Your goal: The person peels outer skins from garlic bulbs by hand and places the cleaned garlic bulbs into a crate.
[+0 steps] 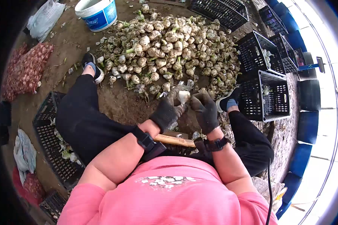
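Bulb in front of heap, between gloved hands. Broad white end toward heap, narrowing toward person's body; long axis roughly fore-and-aft. Left hand grips bulb in fingers. Right hand just beside, fingers bent; whether anything in its grip, cannot tell. Bulb's narrow end partly hidden by left fingers. Left leg covers part of crate. Dark rim cuts off red sack.

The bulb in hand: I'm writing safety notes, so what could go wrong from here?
The left hand holds the bulb by the fingertips, so it might slip.

The pile reaches close to the right shoe; a shifted foot could crush its edge.

The black cord beside the right leg might snag.
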Available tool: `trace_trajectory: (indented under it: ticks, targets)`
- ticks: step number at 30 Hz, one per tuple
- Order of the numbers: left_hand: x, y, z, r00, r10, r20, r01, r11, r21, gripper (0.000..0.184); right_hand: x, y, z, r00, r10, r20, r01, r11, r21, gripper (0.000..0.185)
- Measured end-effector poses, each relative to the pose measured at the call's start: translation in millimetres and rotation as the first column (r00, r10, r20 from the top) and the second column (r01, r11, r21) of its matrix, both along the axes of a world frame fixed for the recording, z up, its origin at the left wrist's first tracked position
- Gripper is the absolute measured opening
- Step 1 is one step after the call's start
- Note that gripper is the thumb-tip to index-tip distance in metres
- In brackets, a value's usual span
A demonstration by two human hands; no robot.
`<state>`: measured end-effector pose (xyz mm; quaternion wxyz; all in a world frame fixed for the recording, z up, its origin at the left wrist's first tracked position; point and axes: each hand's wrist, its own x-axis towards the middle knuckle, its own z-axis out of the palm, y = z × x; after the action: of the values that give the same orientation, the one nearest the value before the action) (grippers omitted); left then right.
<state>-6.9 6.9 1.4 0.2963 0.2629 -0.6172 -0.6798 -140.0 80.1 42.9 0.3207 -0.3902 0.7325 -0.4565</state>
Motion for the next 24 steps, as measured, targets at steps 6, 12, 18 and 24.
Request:
trace_trajectory:
  ticks: [6, 12, 18, 24]
  targets:
    - [3, 3, -3, 0.999, 0.045, -0.011, -0.044, 0.997, 0.065, 0.052, 5, -12, 10, 0.904, 0.274, -0.327, -0.177, 0.939, 0.296, 0.031]
    - [5, -2, -23, 0.994, -0.077, 0.075, 0.075, 0.997, 0.032, 0.055, 2, -4, -29, 0.902, 0.152, -0.405, -0.102, 0.985, 0.143, 0.029]
    - [8, -4, 19, 0.972, -0.175, -0.157, 0.230, 0.844, 0.485, 0.054, -18, 14, -38, 0.992, 0.108, -0.067, -0.107, 0.994, 0.021, 0.008]
    - [12, -5, 23, 0.829, -0.234, -0.509, 0.548, 0.527, 0.650, 0.062, -21, 7, -53, 0.886, 0.248, -0.393, -0.303, 0.950, -0.082, 0.009]
